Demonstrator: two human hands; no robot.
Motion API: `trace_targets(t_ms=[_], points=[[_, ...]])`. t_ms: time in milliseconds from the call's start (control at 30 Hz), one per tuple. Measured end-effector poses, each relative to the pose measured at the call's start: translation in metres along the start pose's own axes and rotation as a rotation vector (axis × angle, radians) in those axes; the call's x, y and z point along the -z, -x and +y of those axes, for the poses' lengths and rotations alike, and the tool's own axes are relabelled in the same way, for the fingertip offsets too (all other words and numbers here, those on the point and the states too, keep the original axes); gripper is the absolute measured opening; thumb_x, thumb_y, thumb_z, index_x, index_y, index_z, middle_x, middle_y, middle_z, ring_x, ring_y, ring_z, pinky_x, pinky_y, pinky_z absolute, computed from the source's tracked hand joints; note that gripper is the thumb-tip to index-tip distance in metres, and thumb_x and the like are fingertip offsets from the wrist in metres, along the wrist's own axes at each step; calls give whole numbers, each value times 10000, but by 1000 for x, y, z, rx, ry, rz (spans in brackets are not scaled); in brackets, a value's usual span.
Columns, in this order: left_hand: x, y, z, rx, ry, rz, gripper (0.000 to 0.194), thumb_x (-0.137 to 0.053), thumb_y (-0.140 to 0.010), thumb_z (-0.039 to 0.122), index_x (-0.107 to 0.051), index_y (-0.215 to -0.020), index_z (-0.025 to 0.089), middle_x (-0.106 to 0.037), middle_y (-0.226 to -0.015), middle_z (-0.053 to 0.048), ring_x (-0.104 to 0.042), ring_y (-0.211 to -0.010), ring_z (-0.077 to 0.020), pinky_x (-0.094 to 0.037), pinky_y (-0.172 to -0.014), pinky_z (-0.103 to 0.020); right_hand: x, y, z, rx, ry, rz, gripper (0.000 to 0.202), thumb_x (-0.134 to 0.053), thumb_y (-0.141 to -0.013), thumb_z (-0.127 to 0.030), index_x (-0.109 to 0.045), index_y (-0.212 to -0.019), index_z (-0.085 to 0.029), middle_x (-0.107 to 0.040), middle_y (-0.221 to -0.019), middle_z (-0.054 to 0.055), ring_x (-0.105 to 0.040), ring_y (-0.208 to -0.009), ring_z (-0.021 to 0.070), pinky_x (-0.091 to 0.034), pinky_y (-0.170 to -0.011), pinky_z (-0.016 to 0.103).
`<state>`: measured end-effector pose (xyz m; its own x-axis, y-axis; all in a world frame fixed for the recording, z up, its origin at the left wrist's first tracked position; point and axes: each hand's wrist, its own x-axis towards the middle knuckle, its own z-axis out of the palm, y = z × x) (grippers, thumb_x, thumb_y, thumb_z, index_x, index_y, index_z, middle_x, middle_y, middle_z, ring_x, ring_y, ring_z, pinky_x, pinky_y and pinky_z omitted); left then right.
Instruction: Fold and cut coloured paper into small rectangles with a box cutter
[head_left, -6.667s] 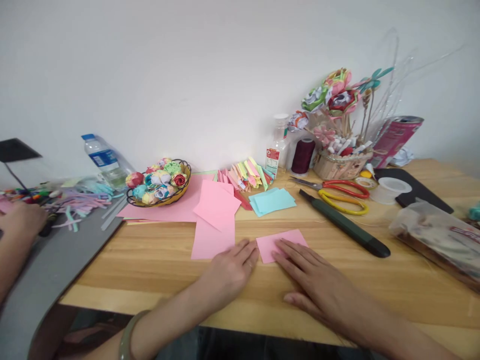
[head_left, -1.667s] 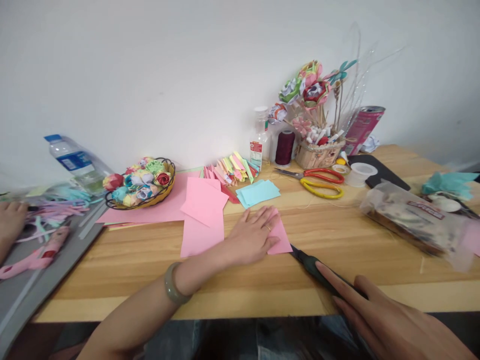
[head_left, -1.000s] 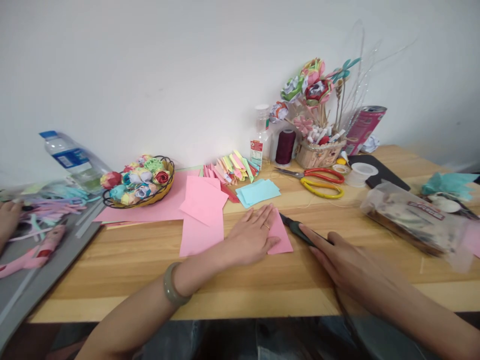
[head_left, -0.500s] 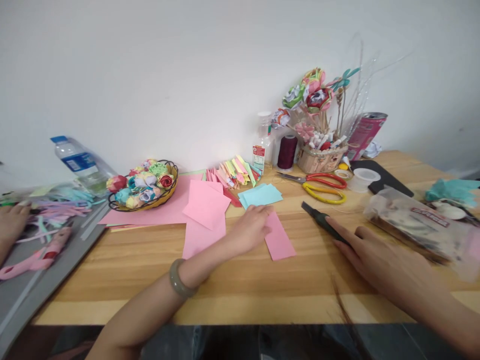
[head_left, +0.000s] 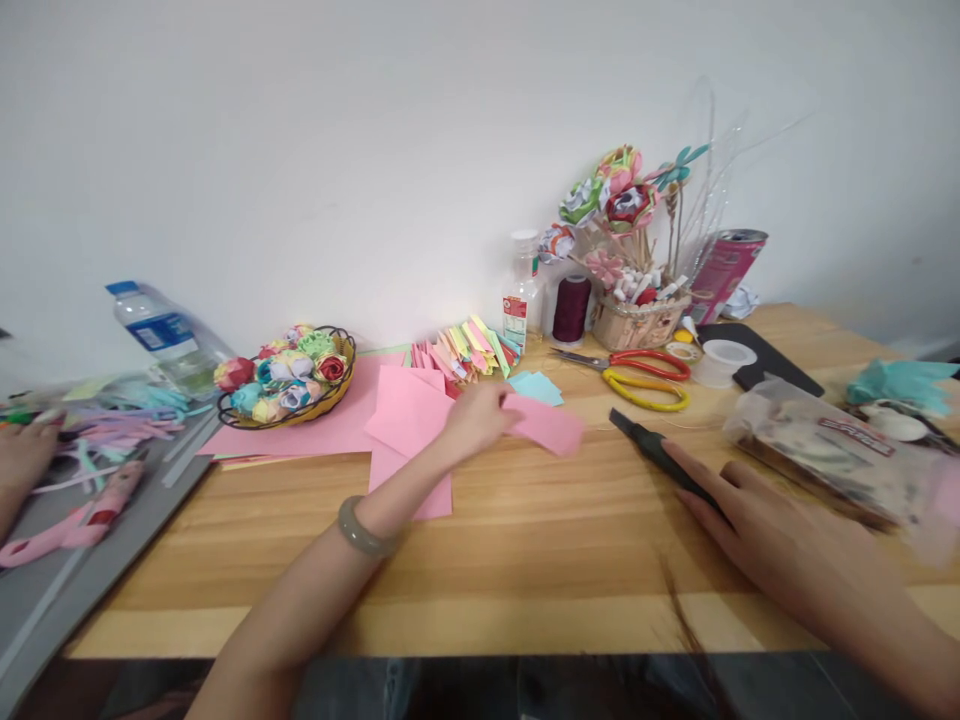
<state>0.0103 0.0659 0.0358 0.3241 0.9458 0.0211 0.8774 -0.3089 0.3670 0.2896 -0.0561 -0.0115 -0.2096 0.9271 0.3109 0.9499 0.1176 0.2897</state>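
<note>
My left hand (head_left: 484, 418), with a bangle on the wrist, pinches the end of a pink paper piece (head_left: 550, 424), lifted and slightly blurred. Light-blue paper slips (head_left: 538, 387) lie just behind it, partly covered. Under and left of my forearm are larger pink paper sheets (head_left: 409, 412), stacked askew. A dark utility knife (head_left: 651, 446) is in my right hand (head_left: 780, 525), its tip pointing away to the left, near the table surface. Scissors (head_left: 637, 377) with red and yellow handles lie beyond the knife.
Folded paper pieces (head_left: 472, 350), a basket of paper flowers (head_left: 341, 390), a bottle (head_left: 523, 295), a thread spool (head_left: 572, 310) and a flower pot (head_left: 637, 322) line the wall. A plastic bag (head_left: 817, 450) lies right. Another person's hand (head_left: 26, 455) and a pink glue gun (head_left: 97, 515) are left.
My left hand has picked the pink paper piece up off the table and moved it away from me, over the blue slips. My right hand still holds the knife in about the same place.
</note>
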Motion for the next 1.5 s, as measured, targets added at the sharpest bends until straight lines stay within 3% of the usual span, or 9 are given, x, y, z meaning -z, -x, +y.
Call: trace_targets(t_ms=[133,233,333,533,667,800,1067,1267,1500], points=[[25,-10,-25,93,-44,214,336,-533,-825,328,-569,-1125,180,-632,-1086,-67,-588,-930,-211,-448,-736,-287,5,-3,-3,8,31,-17,451,-298,-932,-367,-370,-1366,-266,-527,-725,17,-533,-498,167,-125,-395,267],[45,-2,-45,113,-123,274,393,-495,-848,321,-513,-1215,181,-600,-1165,-76,-535,-1027,-240,-429,-826,-332,9,-7,-5,7,69,-35,463,-340,-924,-333,-357,-1377,-244,-520,-745,26,-561,-574,196,-136,-398,272],[59,14,-66,90,-226,211,356,-545,-801,284,-584,-1146,204,-610,-1152,-60,-475,-1096,-277,-379,-912,-364,11,-15,-8,-5,73,-51,462,-369,-921,-312,-367,-1372,-210,-526,-791,39,-573,-631,196,-180,-392,269],[59,28,-98,86,-391,78,641,-666,-652,250,-511,-1268,171,-577,-1140,-114,-441,-1092,-337,-368,-899,-395,9,-33,-10,-14,108,-13,388,-410,-912,-263,-469,-1285,-176,-554,-827,65,-573,-810,236,-351,-465,282],[57,24,-105,93,-444,51,497,-600,-701,212,-567,-1196,185,-602,-1049,-89,-448,-1068,-313,-359,-892,-375,10,-40,-10,-2,130,16,387,-413,-909,-296,-498,-1248,-130,-596,-953,116,-566,-847,258,-431,-585,335],[58,23,-106,88,-462,21,500,-596,-700,271,-563,-1195,205,-548,-1163,-102,-413,-1112,-326,-346,-888,-389,12,-40,-13,37,122,64,417,-380,-919,-307,-485,-1267,-101,-586,-1085,155,-558,-920,281,-447,-670,370],[54,18,-111,70,-443,-127,320,-552,-684,261,-633,-994,271,-606,-1080,-56,-454,-1065,-312,-326,-839,-395,11,-40,-19,147,45,93,391,-366,-909,-256,-537,-1211,-75,-588,-1074,177,-557,-929,287,-453,-728,390],[55,15,-115,115,-457,-158,551,-561,-699,358,-490,-1227,219,-507,-1242,-121,-402,-1155,-329,-312,-887,-421,12,-38,-22,186,26,112,339,-361,-909,-243,-580,-1138,-122,-571,-1104,163,-543,-964,276,-443,-791,388],[59,6,-118,159,-468,-184,497,-595,-682,439,-549,-1126,219,-506,-1188,-121,-408,-1152,-332,-315,-910,-429,11,-36,-24,174,-5,115,361,-346,-913,-244,-576,-1154,-108,-572,-1113,175,-539,-989,280,-441,-803,392]])
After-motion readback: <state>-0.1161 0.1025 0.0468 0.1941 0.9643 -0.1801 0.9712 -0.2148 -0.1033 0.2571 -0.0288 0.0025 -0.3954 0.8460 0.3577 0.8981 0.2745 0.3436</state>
